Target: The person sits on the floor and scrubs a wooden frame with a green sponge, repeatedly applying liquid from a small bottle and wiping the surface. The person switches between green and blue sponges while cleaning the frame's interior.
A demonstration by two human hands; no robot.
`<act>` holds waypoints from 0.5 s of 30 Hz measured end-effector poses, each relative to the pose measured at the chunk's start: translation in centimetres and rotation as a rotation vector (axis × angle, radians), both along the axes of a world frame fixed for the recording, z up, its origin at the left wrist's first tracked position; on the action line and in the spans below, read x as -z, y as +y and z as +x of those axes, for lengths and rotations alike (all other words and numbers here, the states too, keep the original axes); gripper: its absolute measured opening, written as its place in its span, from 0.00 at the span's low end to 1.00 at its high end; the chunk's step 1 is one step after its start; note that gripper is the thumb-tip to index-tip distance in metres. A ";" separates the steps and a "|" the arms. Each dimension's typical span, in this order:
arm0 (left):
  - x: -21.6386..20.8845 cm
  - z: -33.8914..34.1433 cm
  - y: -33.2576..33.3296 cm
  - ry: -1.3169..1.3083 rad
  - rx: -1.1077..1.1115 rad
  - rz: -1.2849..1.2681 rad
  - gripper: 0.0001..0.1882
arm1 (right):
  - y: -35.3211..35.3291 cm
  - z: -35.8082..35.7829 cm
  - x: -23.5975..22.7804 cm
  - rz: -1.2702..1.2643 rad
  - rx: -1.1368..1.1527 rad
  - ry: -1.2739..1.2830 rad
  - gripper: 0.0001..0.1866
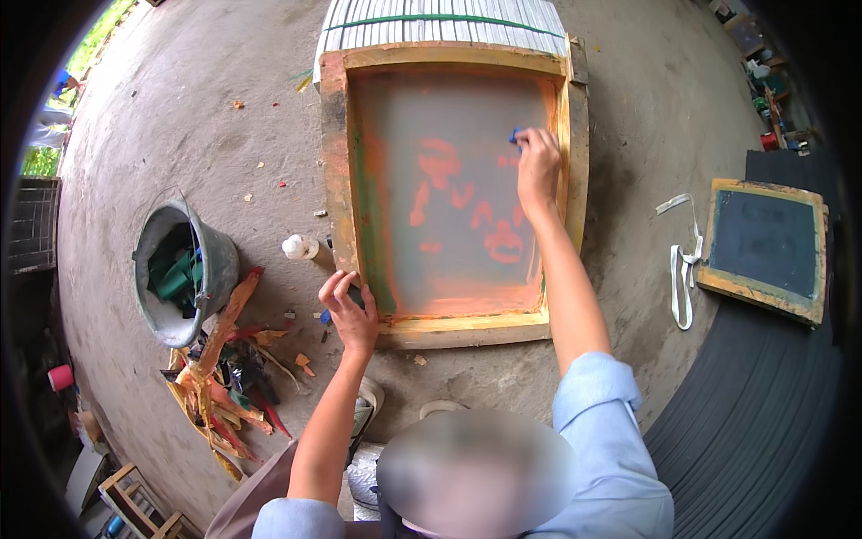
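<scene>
Screen (449, 296) in a wooden frame (462, 335) fills the middle of the view, its near edge toward the person and its far end just in front of a bundle of white strips (431, 36). What supports the frame is hidden beneath it. Cloudy grey mesh shows orange marks, too blurred to make out as shapes; some lie partly behind the right forearm.

Closed around a small blue thing (514, 136), the right hand (539, 166) is over the mesh near the right side of the frame. Most of that blue piece is covered by the fingers, so its kind cannot be told. At the near left corner is the left hand (351, 314), fingers bent; something dark shows under them, but I cannot tell whether it is gripped or how firmly the hand presses on the wood.

Beside the frame's left side stands a white bottle (299, 246). Further left, a bucket (228, 256) holds dark green stuff, hard to make out, and coloured scraps (211, 386) lie heaped near it. On the right, a smaller framed screen (763, 238) rests on dark ribbed material (745, 386), which runs out of view. A blurred oval (476, 472) hides the lower middle.
</scene>
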State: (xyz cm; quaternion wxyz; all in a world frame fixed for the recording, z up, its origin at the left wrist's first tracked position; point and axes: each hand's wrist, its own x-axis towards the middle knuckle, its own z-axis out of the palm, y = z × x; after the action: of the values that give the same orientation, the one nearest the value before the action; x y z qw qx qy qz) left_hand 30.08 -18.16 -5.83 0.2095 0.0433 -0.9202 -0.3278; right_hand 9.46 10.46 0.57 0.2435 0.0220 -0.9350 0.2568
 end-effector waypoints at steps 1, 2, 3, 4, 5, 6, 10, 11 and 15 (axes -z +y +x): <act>0.0 0.1 -0.4 0.003 -0.006 -0.006 0.21 | -0.4 0.9 0.5 0.006 -0.012 -0.018 0.09; 0.1 0.0 -0.8 0.008 -0.013 -0.011 0.20 | -0.9 3.4 1.8 -0.020 -0.008 -0.078 0.09; 0.1 0.1 -1.4 0.010 -0.023 -0.014 0.20 | -1.4 6.4 2.6 -0.008 -0.050 -0.132 0.08; 0.1 0.1 -1.1 0.015 -0.029 -0.021 0.21 | -1.3 10.2 4.2 -0.010 -0.075 -0.140 0.05; -0.1 -0.1 -0.6 0.012 -0.031 -0.026 0.21 | -1.1 13.9 5.5 -0.012 -0.092 -0.168 0.05; -0.3 -0.1 -0.5 0.008 -0.034 -0.041 0.22 | -1.4 17.4 6.8 -0.028 -0.060 -0.256 0.04; -0.4 -0.2 -0.5 0.023 -0.030 -0.016 0.22 | -1.4 19.8 7.3 -0.083 -0.078 -0.372 0.07; -0.3 0.0 -0.9 0.019 -0.033 -0.027 0.22 | -1.7 17.8 6.7 -0.048 -0.076 -0.319 0.08; -0.4 0.3 -0.6 0.001 -0.004 0.011 0.20 | -2.6 3.1 0.8 -0.105 -0.010 -0.080 0.07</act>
State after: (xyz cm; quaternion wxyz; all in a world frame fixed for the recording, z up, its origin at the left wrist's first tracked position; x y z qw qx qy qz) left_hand 30.38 -18.80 -5.41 0.2104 0.0461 -0.9183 -0.3323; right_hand 12.60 7.85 -0.24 0.2053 0.0036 -0.9292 0.3074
